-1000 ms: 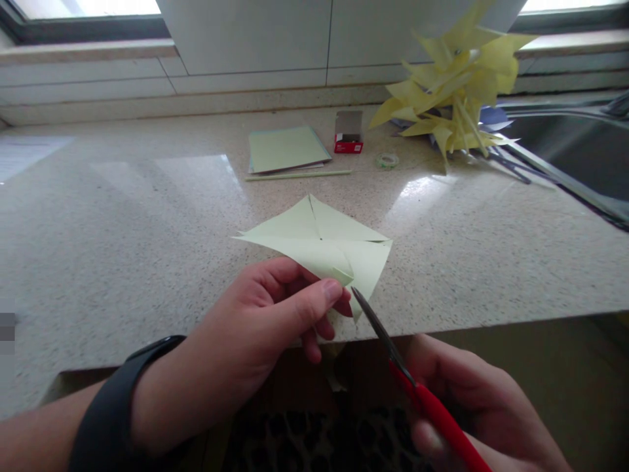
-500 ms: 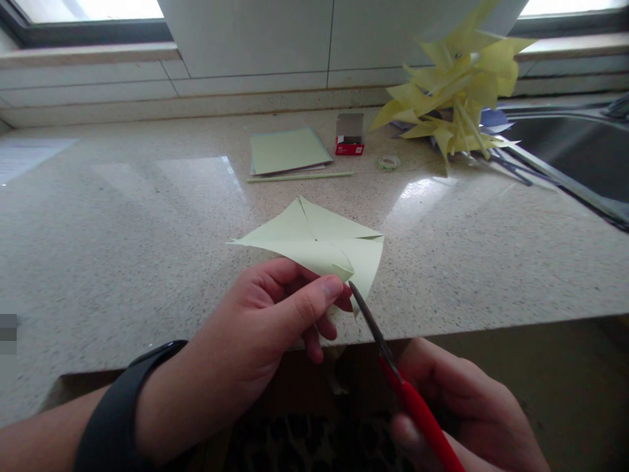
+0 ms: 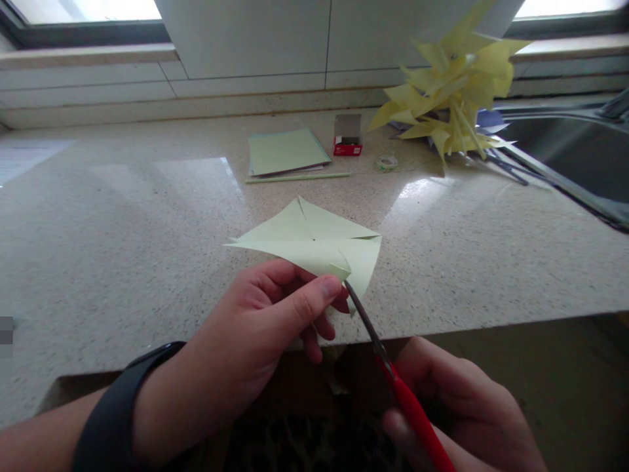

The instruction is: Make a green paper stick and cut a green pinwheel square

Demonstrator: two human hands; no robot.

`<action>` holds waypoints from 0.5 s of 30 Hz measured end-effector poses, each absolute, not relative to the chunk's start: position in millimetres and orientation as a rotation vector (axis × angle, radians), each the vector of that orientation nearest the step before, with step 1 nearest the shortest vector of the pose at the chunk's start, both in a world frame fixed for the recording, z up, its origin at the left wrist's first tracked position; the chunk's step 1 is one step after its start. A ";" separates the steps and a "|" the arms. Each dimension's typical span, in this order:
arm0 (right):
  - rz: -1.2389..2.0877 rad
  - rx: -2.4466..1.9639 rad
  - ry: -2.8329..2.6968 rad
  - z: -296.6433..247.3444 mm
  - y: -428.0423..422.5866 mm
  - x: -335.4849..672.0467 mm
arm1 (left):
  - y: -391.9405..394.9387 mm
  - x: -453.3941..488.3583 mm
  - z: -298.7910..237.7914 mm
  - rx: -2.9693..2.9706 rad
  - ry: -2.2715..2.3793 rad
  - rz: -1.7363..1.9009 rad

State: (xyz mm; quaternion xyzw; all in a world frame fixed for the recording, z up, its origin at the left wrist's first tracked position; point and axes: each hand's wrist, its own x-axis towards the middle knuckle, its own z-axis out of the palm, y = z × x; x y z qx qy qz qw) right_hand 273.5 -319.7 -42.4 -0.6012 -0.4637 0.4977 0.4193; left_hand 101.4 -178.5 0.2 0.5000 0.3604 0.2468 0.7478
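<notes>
My left hand (image 3: 265,328) pinches the near corner of a pale green paper square (image 3: 314,246) with cuts and a small folded flap, holding it over the front edge of the speckled stone counter (image 3: 147,249). A black band sits on that wrist. My right hand (image 3: 457,406), low at the bottom right, grips red-handled scissors (image 3: 393,380). Their dark blades are together, and the tip touches the paper's near corner right beside my left thumb.
Further back lie a stack of green paper sheets (image 3: 285,149), a thin green stick (image 3: 297,177), a small red open box (image 3: 348,136) and a roll of clear tape (image 3: 387,161). Several yellow paper pinwheels (image 3: 452,85) are piled beside the sink (image 3: 574,151) at the right.
The paper and the scissors' tip have shifted slightly left and toward me. My right hand has sunk lower in view. The hold on both is unchanged.
</notes>
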 end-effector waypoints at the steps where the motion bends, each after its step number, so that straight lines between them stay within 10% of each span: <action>1: 1.247 -1.508 -1.157 -42.4 -319.7 273.1 | -178.4 101.5 0.3 1.093 0.786 0.538; 15: 1.259 -1.500 -1.162 -40.8 -316.5 269.2 | -180.6 100.6 1.2 1.099 0.808 0.560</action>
